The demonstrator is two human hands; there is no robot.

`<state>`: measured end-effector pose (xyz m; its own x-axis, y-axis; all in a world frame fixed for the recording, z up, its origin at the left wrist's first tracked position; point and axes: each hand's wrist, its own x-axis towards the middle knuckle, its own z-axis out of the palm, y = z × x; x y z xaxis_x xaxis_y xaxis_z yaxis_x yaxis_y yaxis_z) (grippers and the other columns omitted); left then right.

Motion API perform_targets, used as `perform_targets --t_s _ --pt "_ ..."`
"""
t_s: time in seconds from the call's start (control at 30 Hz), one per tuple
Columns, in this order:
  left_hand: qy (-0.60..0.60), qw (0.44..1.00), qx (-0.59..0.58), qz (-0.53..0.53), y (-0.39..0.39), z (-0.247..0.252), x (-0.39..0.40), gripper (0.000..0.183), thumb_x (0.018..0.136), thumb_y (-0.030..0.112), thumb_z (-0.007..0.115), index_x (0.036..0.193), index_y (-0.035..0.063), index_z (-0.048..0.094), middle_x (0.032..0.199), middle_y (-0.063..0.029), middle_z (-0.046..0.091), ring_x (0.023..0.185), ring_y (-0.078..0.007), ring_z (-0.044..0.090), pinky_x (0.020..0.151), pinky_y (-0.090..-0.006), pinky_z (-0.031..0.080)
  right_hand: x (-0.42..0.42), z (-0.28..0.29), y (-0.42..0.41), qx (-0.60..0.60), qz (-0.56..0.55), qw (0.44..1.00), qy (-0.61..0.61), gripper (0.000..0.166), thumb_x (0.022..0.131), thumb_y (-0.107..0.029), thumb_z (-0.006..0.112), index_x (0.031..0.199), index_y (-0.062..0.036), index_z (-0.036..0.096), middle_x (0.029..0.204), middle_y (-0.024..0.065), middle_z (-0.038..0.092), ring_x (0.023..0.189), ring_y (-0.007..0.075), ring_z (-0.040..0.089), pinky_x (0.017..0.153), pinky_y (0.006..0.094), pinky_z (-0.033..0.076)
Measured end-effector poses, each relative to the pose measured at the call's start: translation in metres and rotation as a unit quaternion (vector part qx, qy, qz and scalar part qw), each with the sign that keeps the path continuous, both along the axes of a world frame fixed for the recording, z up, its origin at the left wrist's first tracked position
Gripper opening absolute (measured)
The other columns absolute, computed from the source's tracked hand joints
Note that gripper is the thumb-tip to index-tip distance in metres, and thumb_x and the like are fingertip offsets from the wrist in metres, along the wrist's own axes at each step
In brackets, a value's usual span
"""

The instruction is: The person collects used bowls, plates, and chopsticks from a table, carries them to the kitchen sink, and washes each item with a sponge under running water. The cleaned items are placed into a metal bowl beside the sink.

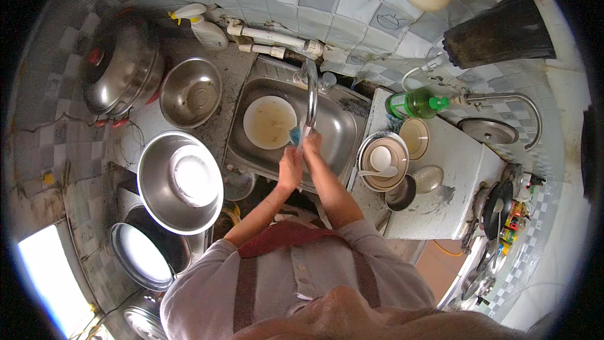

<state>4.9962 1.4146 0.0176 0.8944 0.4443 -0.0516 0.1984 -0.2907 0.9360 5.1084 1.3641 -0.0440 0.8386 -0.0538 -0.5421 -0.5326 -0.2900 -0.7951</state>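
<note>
Under the curved metal faucet (312, 89), both hands are close together over the near part of the steel sink (342, 127). My left hand (290, 169) has its fingers curled at the lower end of a thin, pale, narrow item, too blurred to name. Beside it, my right hand (312, 143) is also curled close to that item; its grip is partly hidden. A blue-green cloth or scrubber (295, 136) shows just left of the right hand. In the sink's left part sits a white bowl (270, 122) of cloudy, yellowish liquid with small bits in it.
Steel basins (155, 184) and a large lidded pot (125, 66) stand at the left. Right of the sink are stacked bowls with a white spoon (378, 172), a perforated ladle (428, 179) and a green bottle (415, 104). A spray bottle (207, 30) stands by the tiled wall.
</note>
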Motion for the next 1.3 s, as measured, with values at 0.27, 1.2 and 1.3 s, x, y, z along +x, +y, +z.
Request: perform_targets --t_s 0.27,1.2,1.3 --pt "0.216 0.846 -0.487 0.006 0.009 0.047 -0.020 0.033 0.099 0.034 0.040 0.077 0.0102 0.048 0.054 0.0006 0.039 0.040 -0.0127 0.034 0.038 -0.0288 0.028 -0.009 0.083 0.005 0.115 0.032 0.992 -0.050 0.015 0.086 -0.001 0.054 0.101 -0.0028 0.056 0.079 0.0151 0.063 0.075 0.0277 0.065 0.063 0.0402 0.050" --pt "0.034 0.947 0.101 -0.303 -0.086 0.087 0.059 0.029 0.092 0.030 0.052 0.103 0.0027 0.054 0.083 -0.0211 0.064 0.077 -0.0408 0.062 0.064 -0.0456 0.049 -0.078 0.023 -0.085 0.410 -0.224 0.856 0.221 0.032 0.079 -0.022 0.075 0.103 -0.0075 0.060 0.100 0.0062 0.059 0.087 0.0205 0.057 0.077 0.0326 0.046" --pt "-0.034 0.980 0.091 -0.176 -0.037 0.062 0.051 0.021 0.091 0.020 0.055 0.101 0.0017 0.058 0.085 -0.0211 0.063 0.076 -0.0398 0.062 0.064 -0.0432 0.048 -0.071 0.009 -0.093 0.479 -0.214 0.825 0.208 0.030 0.080 -0.023 0.074 0.102 -0.0077 0.059 0.096 0.0064 0.060 0.086 0.0221 0.058 0.075 0.0324 0.046"
